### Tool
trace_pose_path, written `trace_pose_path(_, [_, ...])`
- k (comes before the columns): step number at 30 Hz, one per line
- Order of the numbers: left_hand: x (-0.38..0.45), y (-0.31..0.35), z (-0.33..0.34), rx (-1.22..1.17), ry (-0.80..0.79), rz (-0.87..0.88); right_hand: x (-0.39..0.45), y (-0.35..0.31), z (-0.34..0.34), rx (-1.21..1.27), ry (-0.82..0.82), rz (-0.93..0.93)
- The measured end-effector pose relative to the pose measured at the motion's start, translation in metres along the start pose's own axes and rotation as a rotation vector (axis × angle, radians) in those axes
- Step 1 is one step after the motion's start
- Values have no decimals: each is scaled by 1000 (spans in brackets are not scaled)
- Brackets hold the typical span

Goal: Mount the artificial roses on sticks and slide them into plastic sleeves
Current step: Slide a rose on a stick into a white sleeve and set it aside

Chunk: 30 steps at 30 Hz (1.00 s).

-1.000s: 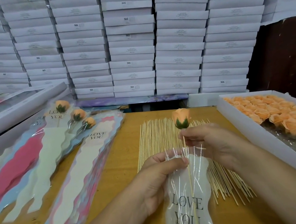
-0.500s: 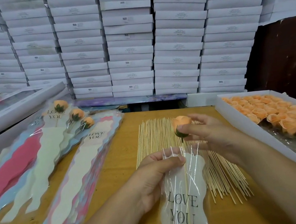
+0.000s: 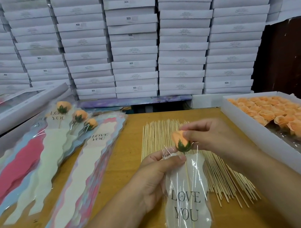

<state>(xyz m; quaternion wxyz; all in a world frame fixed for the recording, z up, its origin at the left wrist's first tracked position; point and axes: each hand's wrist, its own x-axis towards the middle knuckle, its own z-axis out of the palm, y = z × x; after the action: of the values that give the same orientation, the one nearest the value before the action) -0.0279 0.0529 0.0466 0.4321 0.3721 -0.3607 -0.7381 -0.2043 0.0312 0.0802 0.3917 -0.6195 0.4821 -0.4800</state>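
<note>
An orange artificial rose (image 3: 180, 141) with a green base sits on a thin wooden stick (image 3: 187, 174) that runs down inside a clear plastic sleeve (image 3: 188, 200) printed "LOVE YOU". My right hand (image 3: 209, 134) pinches the rose head from the right. My left hand (image 3: 161, 171) pinches the sleeve's top edge just below the flower. Loose wooden sticks (image 3: 154, 138) lie spread on the table behind my hands. Three sleeved roses (image 3: 78, 115) rest at the left.
A white tray (image 3: 247, 129) of orange rose heads (image 3: 280, 116) stands at the right. Stacks of empty coloured sleeves (image 3: 38, 167) cover the left of the wooden table (image 3: 115, 175). White boxes (image 3: 133, 45) are piled high behind; a long box (image 3: 11, 113) lies far left.
My right hand has shifted from the stick up onto the rose head and pushed it down, so the stick sits deeper in the sleeve and the flower is near the sleeve's mouth.
</note>
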Motion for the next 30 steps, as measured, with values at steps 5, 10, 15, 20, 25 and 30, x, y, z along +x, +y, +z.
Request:
trace_pose_path(5, [2,-1,1,-14,26,10,-1,-1,1,-14,-14,14])
trace_pose_path(10, [1,0,2,-25,9,10,-2,2,3,-39,0,27])
trace_pose_path(15, [3,-2,1,-40,9,11,-3,4,6,-59,2,52])
trace_pose_path(20, [5,-2,-3,-13,-24,27,-4,4,8,-81,1,101])
trace_pose_path(25, [9,-3,-6,-25,15,34,-7,1,12,-89,-59,140])
trace_pose_path(30, [10,0,-7,22,45,32,-9,0,15,-144,-63,178])
